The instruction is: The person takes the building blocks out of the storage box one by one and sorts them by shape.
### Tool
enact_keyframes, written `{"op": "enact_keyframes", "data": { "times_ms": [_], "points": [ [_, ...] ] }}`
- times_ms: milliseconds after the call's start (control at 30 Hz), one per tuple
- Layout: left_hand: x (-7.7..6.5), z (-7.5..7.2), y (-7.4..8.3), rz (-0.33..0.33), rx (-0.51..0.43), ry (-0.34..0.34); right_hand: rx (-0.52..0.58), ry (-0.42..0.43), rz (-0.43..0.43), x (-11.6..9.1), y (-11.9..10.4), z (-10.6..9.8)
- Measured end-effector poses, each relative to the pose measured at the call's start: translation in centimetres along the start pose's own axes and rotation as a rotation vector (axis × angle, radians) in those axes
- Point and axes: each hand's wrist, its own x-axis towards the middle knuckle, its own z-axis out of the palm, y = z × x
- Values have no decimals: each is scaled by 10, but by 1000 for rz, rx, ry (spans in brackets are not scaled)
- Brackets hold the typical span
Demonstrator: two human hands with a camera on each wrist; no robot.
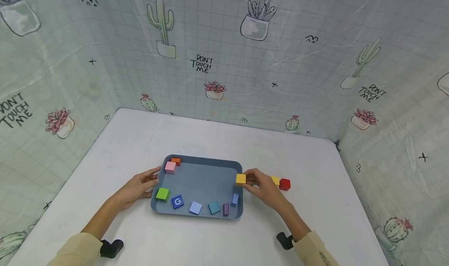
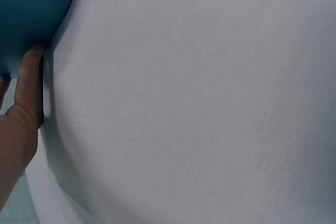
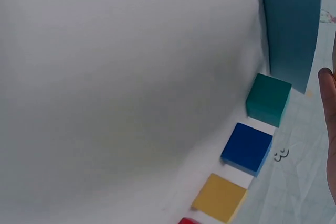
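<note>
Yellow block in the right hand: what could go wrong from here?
The right hand pinches the yellow block at the right end of the tray, so it might slip or catch the edge. It might also knock the small blue block inside that end. The left hand touches the opposite end; a push could slide the tray into the green block just outside.

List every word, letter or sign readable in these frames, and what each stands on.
"DON'T TOUCH ME": left backdrop print
"DON'T TOUCH ME": rear backdrop print
"DON'T TOUCH ME": right backdrop print
"G": blue block in the tray
"x" or "+": small crosses across the backdrop
Backdrop squiggles: no letters I can make out
Marking on the right sleeve: too small to read
</note>
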Motion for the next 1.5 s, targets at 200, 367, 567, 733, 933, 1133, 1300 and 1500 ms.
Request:
{"op": "enact_keyframes", "data": {
  "times_ms": [200, 367, 567, 733, 933, 1133, 1300, 1500],
  "points": [
    [1, -1, 1, 3, -2, -2, -27, 32, 72, -9, 8, -2],
    [1, -2, 3, 13, -2, -2, -20, 38, 79, -14, 13, -4],
    [0, -1, 3, 3, -13, 0, -1, 33, 140, -21, 19, -5],
    [0, 0, 3, -3, -9, 6, -35, -2, 177, -28, 25, -1],
    [0, 0, 1, 2, -3, 5, -93, -21, 209, -31, 32, 2],
    [0, 0, -1, 3, -4, 3, -126, -38, 235, -33, 37, 5],
    [2, 0, -3, 8, -2, -1, -119, -38, 250, -34, 37, 7],
    [3, -1, -5, 6, 4, 1, -153, -60, 225, -35, 33, 5]
  ]
}}
